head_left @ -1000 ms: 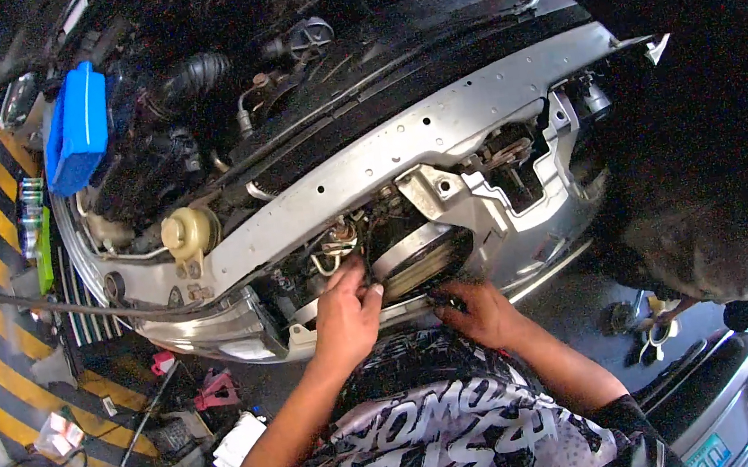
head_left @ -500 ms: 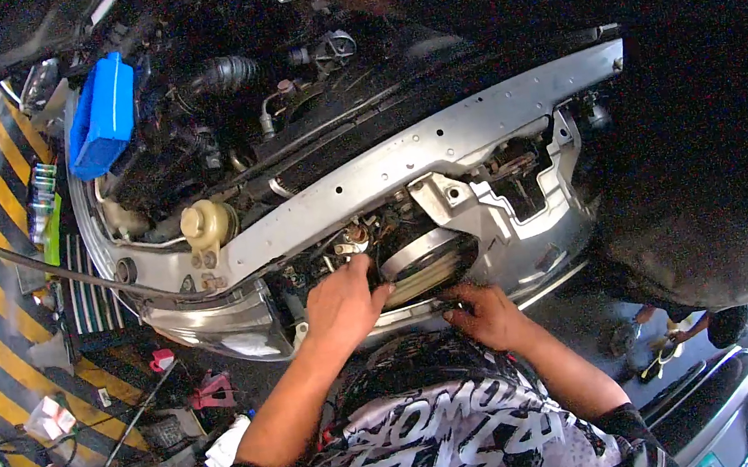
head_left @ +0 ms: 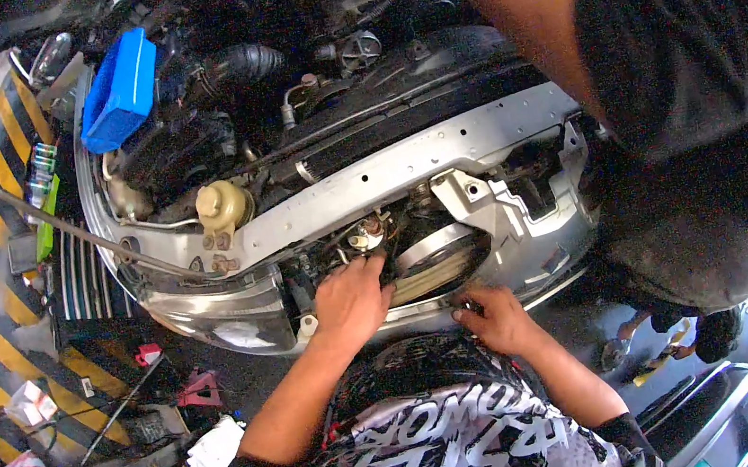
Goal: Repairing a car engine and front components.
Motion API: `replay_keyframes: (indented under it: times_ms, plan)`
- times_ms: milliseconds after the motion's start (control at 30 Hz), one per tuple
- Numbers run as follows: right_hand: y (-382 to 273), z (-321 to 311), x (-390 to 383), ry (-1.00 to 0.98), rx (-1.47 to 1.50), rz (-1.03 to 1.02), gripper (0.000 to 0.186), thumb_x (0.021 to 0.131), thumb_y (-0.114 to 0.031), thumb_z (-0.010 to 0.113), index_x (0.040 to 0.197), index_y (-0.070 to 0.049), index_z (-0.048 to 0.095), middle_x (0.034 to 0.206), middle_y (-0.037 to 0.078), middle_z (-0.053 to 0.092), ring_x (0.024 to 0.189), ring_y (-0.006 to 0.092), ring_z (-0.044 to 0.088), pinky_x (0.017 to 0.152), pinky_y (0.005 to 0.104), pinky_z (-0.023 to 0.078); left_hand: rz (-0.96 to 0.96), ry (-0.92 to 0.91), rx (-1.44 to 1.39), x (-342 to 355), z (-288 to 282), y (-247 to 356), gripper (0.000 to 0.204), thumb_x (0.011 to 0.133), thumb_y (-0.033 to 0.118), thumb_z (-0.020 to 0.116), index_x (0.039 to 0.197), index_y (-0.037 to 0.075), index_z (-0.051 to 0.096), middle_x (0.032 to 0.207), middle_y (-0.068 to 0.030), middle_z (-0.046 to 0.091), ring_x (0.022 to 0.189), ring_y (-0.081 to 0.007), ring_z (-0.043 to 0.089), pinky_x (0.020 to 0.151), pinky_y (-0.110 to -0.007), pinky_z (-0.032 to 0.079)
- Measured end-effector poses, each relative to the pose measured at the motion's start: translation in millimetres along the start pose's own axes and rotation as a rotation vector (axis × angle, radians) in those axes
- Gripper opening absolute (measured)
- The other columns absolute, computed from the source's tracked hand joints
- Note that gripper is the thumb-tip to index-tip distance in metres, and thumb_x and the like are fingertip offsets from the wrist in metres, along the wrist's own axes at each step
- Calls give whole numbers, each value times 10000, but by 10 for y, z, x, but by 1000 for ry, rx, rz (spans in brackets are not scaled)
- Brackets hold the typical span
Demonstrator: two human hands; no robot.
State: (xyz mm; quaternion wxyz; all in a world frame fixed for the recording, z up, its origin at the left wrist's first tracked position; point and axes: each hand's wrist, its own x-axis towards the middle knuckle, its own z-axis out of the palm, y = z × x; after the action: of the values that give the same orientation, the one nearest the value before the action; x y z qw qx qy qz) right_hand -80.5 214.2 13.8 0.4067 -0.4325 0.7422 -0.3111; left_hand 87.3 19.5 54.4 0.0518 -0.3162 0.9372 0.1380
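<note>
Head view: looking down over the person's patterned shirt [head_left: 461,441] at the front of a car, where both bare hands work at a gap in smooth silver bodywork [head_left: 547,271]. The left hand [head_left: 353,301] lies back upward, its fingers bent forward into the gap. Their tips are at a small, irregular metal fitting [head_left: 363,237] with dull silver and coppery surfaces, which sits just behind the lower edge of a long beam [head_left: 421,158]. Whether those fingers grasp the fitting or only touch it, I cannot tell.

The right hand [head_left: 492,314] is curled at the lower lip of the gap, thumb bent toward the fingers; whether it pinches anything is hidden. Between the hands, inside the gap, runs a pale, ribbed, curving part [head_left: 438,277].

The beam is flat metal, satin grey and dotted with round holes. Near its left end stands a rounded, cream plastic reservoir [head_left: 224,205] with a cap. Below that is a glossy, clear-lensed headlight [head_left: 224,321]. Farther up, a boxy, bright blue plastic container [head_left: 119,90] rests near dark, ridged hose [head_left: 249,62]. At upper right, a co-worker's bare forearm [head_left: 520,17], in a dark sleeve [head_left: 656,60], reaches over the engine bay.
</note>
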Motion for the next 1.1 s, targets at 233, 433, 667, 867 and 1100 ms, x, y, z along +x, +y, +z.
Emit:
replay_keyframes:
  times_ms: [233,433,667,867,1100]
  plan:
    - [-54,-25,-188,156,115,79,249,919,-201,705,1068,-1,706,961,216,726,888,346,712,800,406,541,357,-299,-2076,-574,-1158,327,354,975,282,640,1203,28,546,1241,-132,539,896,-209,598,725,-359,528]
    - [-140,192,-154,234,54,35,233,904,-190,711,1029,7,704,914,211,721,845,324,706,767,395,537,868,-252,-2478,-734,-2175,264,286,1042,365,517,1000,83,503,1056,-116,490,813,-301,552,681,-416,529]
    - [-306,674,-368,327,131,155,216,889,-174,717,1005,8,708,863,204,716,788,290,693,741,386,534,880,-412,-2537,-892,-2310,-94,283,1019,366,558,976,91,506,1016,-102,508,782,-269,543,665,-394,517]
    - [-530,1099,-529,364,129,208,219,886,-171,723,1007,12,706,869,198,720,788,283,693,745,388,534,863,-476,-2549,-1009,-2384,-423,285,998,368,593,954,99,509,982,-90,523,755,-242,536,651,-375,506]
    - [-767,1291,-609,526,16,225,235,893,-175,723,1041,7,708,834,173,713,679,242,644,667,354,515,596,-318,-2341,-1083,-1962,-802,292,975,370,633,930,107,513,942,-76,540,725,-210,527,634,-354,494]
